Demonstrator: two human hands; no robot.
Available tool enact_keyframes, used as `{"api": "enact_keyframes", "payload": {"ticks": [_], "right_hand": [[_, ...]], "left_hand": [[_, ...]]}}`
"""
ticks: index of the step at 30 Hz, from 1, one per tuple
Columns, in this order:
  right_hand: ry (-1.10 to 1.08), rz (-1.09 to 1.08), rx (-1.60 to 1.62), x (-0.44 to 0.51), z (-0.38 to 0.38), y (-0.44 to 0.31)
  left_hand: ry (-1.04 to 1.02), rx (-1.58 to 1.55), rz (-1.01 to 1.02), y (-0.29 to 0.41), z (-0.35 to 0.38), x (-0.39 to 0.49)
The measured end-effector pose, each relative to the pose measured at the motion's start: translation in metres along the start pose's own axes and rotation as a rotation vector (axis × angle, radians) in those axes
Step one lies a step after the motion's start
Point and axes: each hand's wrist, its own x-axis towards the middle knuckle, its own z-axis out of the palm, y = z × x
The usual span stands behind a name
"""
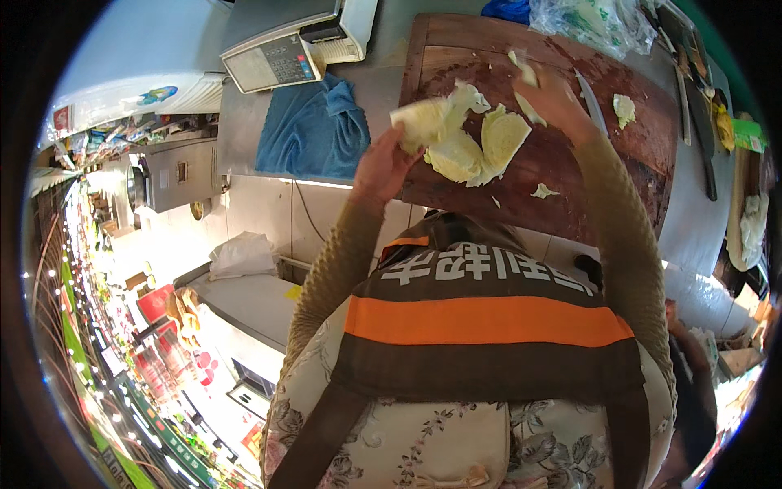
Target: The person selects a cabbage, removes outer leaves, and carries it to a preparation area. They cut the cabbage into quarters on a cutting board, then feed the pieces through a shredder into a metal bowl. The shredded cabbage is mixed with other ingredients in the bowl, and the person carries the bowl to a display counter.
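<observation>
My left hand point(386, 160) grips a pale cabbage piece point(421, 121) over the left part of a reddish-brown wooden cutting board point(550, 183). Farther right, my right hand point(551, 98) is blurred and holds a narrow cabbage strip point(529, 105) above the board. Cut cabbage chunks point(473, 153) lie between the two hands. A knife point(590, 102) rests on the wood just right of my right hand, its handle hidden behind my forearm. Beyond it sits a small leaf piece point(624, 110), and a scrap point(544, 191) lies nearer to me.
A digital scale point(275, 61) and a blue cloth point(314, 128) are at the left on the metal counter point(385, 79). Behind the board is a clear plastic bag point(595, 24). Long-handled tools point(702, 122) lie along the right side. Another person's arm point(690, 348) shows at lower right.
</observation>
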Motion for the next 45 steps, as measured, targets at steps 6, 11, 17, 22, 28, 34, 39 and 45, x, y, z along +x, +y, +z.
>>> {"api": "enact_keyframes", "payload": {"ticks": [6, 11, 17, 22, 28, 34, 39, 45], "right_hand": [[-0.044, 0.225, 0.279, -0.07, 0.052, 0.051], [-0.289, 0.153, 0.548, -0.087, 0.074, 0.029], [-0.446, 0.098, 0.822, -0.085, 0.068, -0.006], [-0.495, 0.15, 0.745, -0.105, 0.1, -0.067], [-0.7, -0.223, 0.765, -0.122, 0.181, -0.241], [-0.949, -0.638, 0.121, -0.123, 0.27, -0.435], [-1.058, -0.997, -0.006, -0.12, 0.353, -0.547], [-1.181, -0.982, 0.012, -0.074, 0.446, -0.63]], "left_hand": [[0.085, 0.062, -0.049, -0.06, -0.017, -0.03], [0.243, 0.497, 0.17, -0.099, 0.015, -0.02], [0.049, 0.339, -0.114, -0.067, 0.008, -0.017], [0.023, 0.32, -0.101, -0.016, -0.026, -0.064], [-0.24, -0.309, -0.061, 0.032, -0.166, -0.163], [-0.031, -0.857, 0.29, 0.066, -0.311, -0.256], [0.132, -0.968, 0.468, 0.11, -0.396, -0.304], [0.174, -0.998, 0.469, 0.151, -0.486, -0.297]]}}
